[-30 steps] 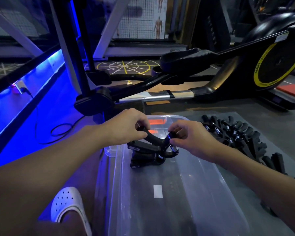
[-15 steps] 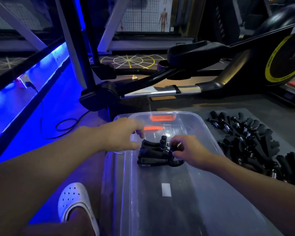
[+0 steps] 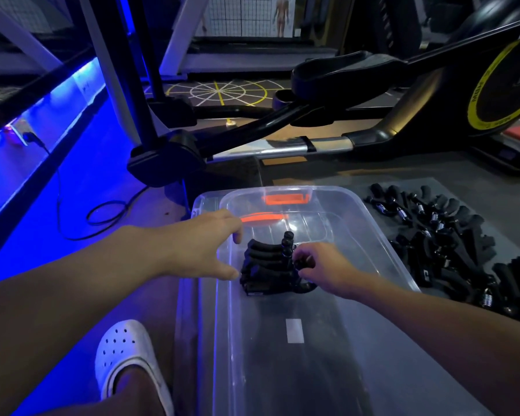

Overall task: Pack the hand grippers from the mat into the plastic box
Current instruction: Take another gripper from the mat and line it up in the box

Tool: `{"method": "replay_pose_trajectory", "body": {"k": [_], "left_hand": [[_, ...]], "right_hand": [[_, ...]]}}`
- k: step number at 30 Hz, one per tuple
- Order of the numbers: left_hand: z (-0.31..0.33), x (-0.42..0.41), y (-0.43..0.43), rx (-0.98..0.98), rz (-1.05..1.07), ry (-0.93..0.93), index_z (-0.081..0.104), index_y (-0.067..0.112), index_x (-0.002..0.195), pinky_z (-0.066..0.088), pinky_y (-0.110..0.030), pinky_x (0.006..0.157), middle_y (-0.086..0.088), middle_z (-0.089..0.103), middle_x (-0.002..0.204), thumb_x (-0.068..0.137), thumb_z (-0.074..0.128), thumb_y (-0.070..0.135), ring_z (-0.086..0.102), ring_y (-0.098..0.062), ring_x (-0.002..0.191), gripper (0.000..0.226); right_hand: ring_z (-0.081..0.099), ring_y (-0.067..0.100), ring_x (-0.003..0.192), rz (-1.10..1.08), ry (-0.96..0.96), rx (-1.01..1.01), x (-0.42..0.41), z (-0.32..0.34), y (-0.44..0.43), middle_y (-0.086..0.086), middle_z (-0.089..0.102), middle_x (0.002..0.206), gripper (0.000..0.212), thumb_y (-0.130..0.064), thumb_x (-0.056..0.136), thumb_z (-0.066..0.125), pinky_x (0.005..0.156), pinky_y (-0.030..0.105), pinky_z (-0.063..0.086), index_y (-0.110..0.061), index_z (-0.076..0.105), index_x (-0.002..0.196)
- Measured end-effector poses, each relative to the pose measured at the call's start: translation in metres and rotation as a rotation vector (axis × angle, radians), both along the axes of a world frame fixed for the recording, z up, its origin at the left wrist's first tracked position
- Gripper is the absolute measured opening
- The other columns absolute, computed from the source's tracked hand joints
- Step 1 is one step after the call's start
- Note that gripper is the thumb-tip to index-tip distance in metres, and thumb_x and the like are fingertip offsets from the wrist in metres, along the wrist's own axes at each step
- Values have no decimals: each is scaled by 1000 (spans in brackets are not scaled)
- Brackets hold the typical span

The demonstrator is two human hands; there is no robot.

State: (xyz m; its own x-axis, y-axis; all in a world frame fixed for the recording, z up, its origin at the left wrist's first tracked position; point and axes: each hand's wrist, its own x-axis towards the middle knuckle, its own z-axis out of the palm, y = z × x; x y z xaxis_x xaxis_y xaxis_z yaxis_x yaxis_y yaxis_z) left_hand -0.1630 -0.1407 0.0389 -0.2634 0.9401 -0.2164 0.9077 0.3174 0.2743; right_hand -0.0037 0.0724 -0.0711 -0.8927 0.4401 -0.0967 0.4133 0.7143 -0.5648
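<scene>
head view: one camera, looking down at both hands
plastic box (image 3: pixel 388 244): clear, on the floor, orange latch (image 3: pixel 285 199) at the far end
stack of hand grippers (image 3: pixel 264 265): black, inside the box on its bottom, toward the far left corner; handles lying one on another, one handle upright at the right end
left hand (image 3: pixel 204 244): over the box's left rim, fingers and thumb loosely spread, gripping nothing; thumb tip just beside the stack's left edge, contact unclear
right hand (image 3: pixel 321 270): inside the box, fingers curled round the stack's right end
mat (image 3: pixel 493 202): dark, just right of the box
loose hand grippers (image 3: pixel 451 247): black heap on the mat, apart from both hands
white shoe (image 3: pixel 123 352): left of the box, near corner
exercise machine (image 3: pixel 403 85): beyond the box
cable (image 3: pixel 102 214): coiled on the blue-lit floor, far left
</scene>
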Motion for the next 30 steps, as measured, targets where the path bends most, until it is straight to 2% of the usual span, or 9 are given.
{"method": "replay_pose_trajectory", "body": {"k": [3, 7, 9, 12, 16, 19, 24, 30], "left_hand": [[1, 0, -2, -12, 5, -3, 44, 34, 110, 46, -32, 88, 16, 38, 119, 76, 74, 50, 46, -8, 102, 48], [1, -1, -6, -18, 10, -10, 44, 34, 113, 42, -25, 79, 16, 40, 122, 76, 74, 51, 49, -5, 93, 51], [1, -2, -8, -8, 16, -33, 44, 36, 113, 44, -29, 87, 17, 39, 125, 73, 76, 52, 51, -9, 103, 54], [2, -1, -12, -37, 16, -71, 43, 37, 118, 42, -32, 97, 19, 33, 136, 70, 77, 53, 46, -11, 120, 61], [5, -1, -14, -75, 16, -94, 41, 38, 123, 38, -28, 102, 20, 25, 145, 71, 77, 53, 38, -7, 128, 65], [5, -2, -14, -73, 22, -99, 41, 39, 123, 38, -29, 102, 21, 24, 145, 70, 77, 55, 37, -6, 129, 66], [4, -2, -13, -71, 32, -105, 41, 41, 122, 41, -32, 100, 23, 26, 142, 68, 78, 56, 42, -8, 125, 68], [3, -3, -12, -73, 34, -106, 40, 42, 122, 43, -34, 98, 24, 26, 140, 67, 79, 56, 47, -10, 119, 69]], "right_hand": [[58, 8, 69, -32, 18, 1, -4, -9, 2, -7, 61, 78, 25, -3, 76, 68, 54, 8, 41, -24, 67, 89], [59, 15, 80, -68, 60, -18, -8, -27, -1, 0, 64, 89, 26, -2, 76, 68, 58, 6, 39, -16, 69, 99], [59, 15, 87, -78, 85, -17, -9, -34, -4, 1, 65, 96, 28, -3, 77, 69, 67, 10, 41, -15, 70, 102], [60, 19, 95, -87, 143, 7, -10, -42, -7, 3, 67, 102, 29, -4, 77, 67, 81, 23, 44, -12, 68, 105], [58, 23, 96, -45, 145, 102, -4, -49, -9, 1, 60, 109, 36, -15, 77, 69, 79, 31, 45, -16, 58, 111], [57, 24, 96, -31, 116, 198, 1, -55, -11, 0, 54, 116, 49, -21, 76, 71, 78, 30, 42, -17, 51, 120], [55, 29, 102, -82, 109, 270, 5, -71, -11, 2, 49, 117, 63, -26, 71, 75, 88, 38, 45, -17, 46, 125], [58, 31, 99, -107, 145, 319, 4, -82, -10, 2, 50, 112, 63, -25, 70, 79, 77, 37, 46, -19, 47, 124]]}}
